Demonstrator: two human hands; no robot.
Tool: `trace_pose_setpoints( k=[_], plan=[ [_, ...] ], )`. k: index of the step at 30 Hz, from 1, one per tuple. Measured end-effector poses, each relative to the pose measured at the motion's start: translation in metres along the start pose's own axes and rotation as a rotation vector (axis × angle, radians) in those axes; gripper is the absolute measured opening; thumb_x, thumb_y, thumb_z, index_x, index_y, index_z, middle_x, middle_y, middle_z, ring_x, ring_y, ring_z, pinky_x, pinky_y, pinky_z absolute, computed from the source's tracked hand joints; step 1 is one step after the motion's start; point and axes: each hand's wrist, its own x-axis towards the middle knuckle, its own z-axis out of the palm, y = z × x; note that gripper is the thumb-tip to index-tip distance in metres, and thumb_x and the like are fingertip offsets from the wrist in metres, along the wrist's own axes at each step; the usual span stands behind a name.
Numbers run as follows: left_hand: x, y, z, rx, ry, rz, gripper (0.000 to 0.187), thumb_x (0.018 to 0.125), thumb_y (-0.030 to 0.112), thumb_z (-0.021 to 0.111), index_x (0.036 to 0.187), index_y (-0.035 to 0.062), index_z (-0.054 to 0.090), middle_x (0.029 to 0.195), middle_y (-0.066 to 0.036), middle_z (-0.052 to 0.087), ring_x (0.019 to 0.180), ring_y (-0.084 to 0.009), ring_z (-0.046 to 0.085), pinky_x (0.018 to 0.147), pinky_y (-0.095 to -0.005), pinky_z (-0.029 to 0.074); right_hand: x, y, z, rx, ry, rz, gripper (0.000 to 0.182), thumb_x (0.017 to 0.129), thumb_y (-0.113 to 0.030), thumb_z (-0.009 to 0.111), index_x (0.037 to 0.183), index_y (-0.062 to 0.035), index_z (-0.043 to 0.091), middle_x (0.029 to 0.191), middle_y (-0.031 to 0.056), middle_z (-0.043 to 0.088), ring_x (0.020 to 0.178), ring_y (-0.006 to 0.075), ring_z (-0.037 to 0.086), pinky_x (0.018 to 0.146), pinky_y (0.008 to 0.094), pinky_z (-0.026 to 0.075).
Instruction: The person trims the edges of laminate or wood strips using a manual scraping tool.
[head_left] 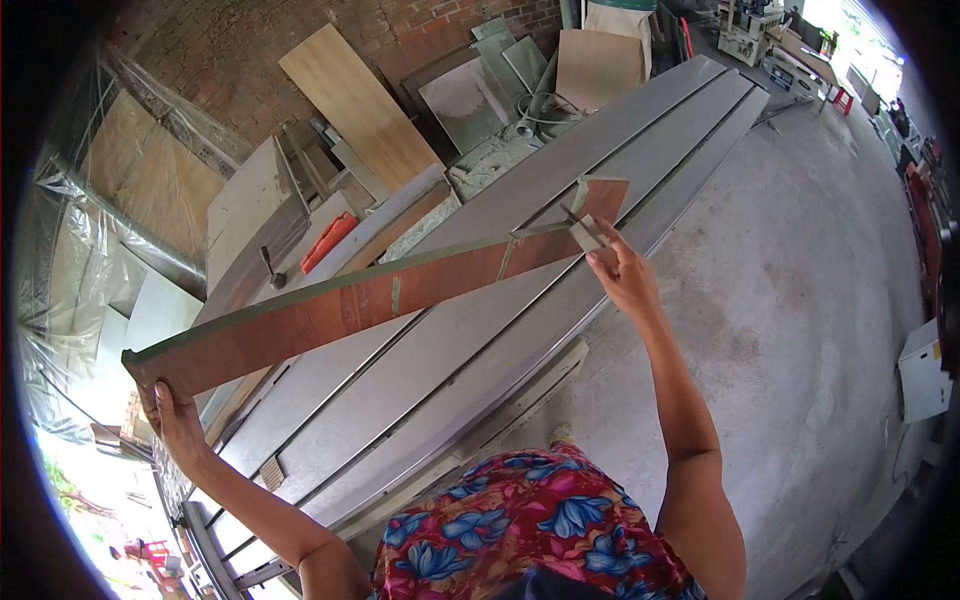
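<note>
A long, narrow reddish-brown board (340, 315) slants across the view, with a green edge and green strips across its face. Its right end turns up into a short upright part (603, 200). At the left end, my left hand (175, 425) grips the board's lower corner, thumb on the near face. My right hand (628, 275) pinches a small beige-grey block (587, 235) against the board near its right corner. A thin dark pointed piece (569, 213) shows by the block; I cannot tell whether it belongs to it.
Beneath the board runs a long grey slotted metal table (440, 370). On it lies a small ribbed tan pad (272, 473). Behind are a red-orange object (329, 242), a dark-handled tool (270, 268) and leaning wooden sheets (360, 105). Concrete floor (760, 330) lies to the right.
</note>
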Motion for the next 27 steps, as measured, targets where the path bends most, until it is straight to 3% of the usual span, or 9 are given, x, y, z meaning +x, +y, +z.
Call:
trace_pose_setpoints(
  k=[2,9,17,19,21,23,25,27],
  plan=[
    [-0.004,0.001,0.007,0.007,0.003,0.005,0.049,0.086,0.01,0.063,0.13,0.0017,0.045,0.123,-0.008,0.055,0.113,-0.0176,0.051,0.103,-0.0342,0.036,0.0,-0.006,0.001,-0.182,-0.046,-0.027,0.051,0.087,-0.032,0.06,0.133,-0.0185,0.044,0.101,0.0136,0.065,0.086,0.0297,0.065,0.069,0.0386,0.052],
    [-0.015,-0.005,0.013,0.055,0.054,-0.017,0.054,0.085,0.012,0.064,0.134,0.0032,0.042,0.125,-0.008,0.053,0.115,-0.0174,0.049,0.102,-0.0339,0.037,-0.023,-0.042,0.007,-0.313,-0.069,-0.035,0.051,0.088,-0.031,0.057,0.134,-0.0179,0.042,0.107,0.0143,0.063,0.091,0.0341,0.062,0.075,0.0435,0.051],
    [-0.029,-0.017,0.011,0.017,0.009,-0.065,0.053,0.086,0.01,0.063,0.135,0.0092,0.043,0.127,-0.005,0.052,0.116,-0.0173,0.048,0.098,-0.0349,0.04,-0.08,-0.181,0.035,-0.197,-0.1,-0.102,0.052,0.086,-0.028,0.057,0.134,-0.0173,0.041,0.107,0.0172,0.062,0.087,0.0355,0.063,0.072,0.0435,0.052],
    [-0.035,-0.02,0.008,0.006,-0.013,-0.081,0.049,0.086,0.009,0.062,0.132,0.0089,0.046,0.128,-0.004,0.051,0.117,-0.0158,0.047,0.098,-0.0348,0.041,-0.097,-0.222,0.049,-0.156,-0.096,-0.212,0.054,0.086,-0.025,0.057,0.135,-0.0179,0.038,0.105,0.0159,0.061,0.083,0.0344,0.063,0.067,0.043,0.053],
    [-0.039,-0.024,0.003,0.012,-0.037,-0.083,0.056,0.086,0.01,0.063,0.137,0.0083,0.039,0.13,-0.006,0.048,0.117,-0.0181,0.046,0.099,-0.0354,0.039,-0.115,-0.274,0.05,0.002,-0.243,-0.287,0.055,0.085,-0.021,0.058,0.135,-0.0183,0.036,0.099,0.0128,0.062,0.08,0.0326,0.063,0.061,0.0415,0.053],
    [-0.042,-0.033,0.0,0.021,-0.112,-0.046,0.053,0.089,0.018,0.059,0.137,0.0076,0.039,0.129,-0.006,0.048,0.116,-0.0188,0.046,0.099,-0.0358,0.038,-0.137,-0.31,0.062,0.327,-0.295,-0.485,0.054,0.083,-0.016,0.059,0.133,-0.0194,0.039,0.093,0.01,0.061,0.075,0.0312,0.063,0.058,0.0402,0.053],
    [-0.036,-0.075,-0.041,-0.05,-0.01,-0.044,0.048,0.088,0.013,0.059,0.133,0.0064,0.043,0.128,-0.007,0.05,0.114,-0.0197,0.048,0.097,-0.0361,0.041,-0.162,-0.342,0.047,0.511,-0.262,-0.738,0.057,0.08,-0.014,0.062,0.133,-0.0177,0.041,0.093,0.0107,0.061,0.074,0.0302,0.062,0.059,0.0389,0.052],
    [-0.03,-0.1,-0.063,-0.091,0.045,-0.07,0.045,0.088,0.009,0.059,0.131,0.0058,0.046,0.127,-0.007,0.051,0.113,-0.0202,0.05,0.096,-0.0366,0.042,-0.17,-0.352,0.021,0.626,-0.231,-0.831,0.06,0.078,-0.013,0.064,0.134,-0.0148,0.041,0.093,0.012,0.06,0.073,0.0307,0.062,0.06,0.0379,0.052]
  ],
)
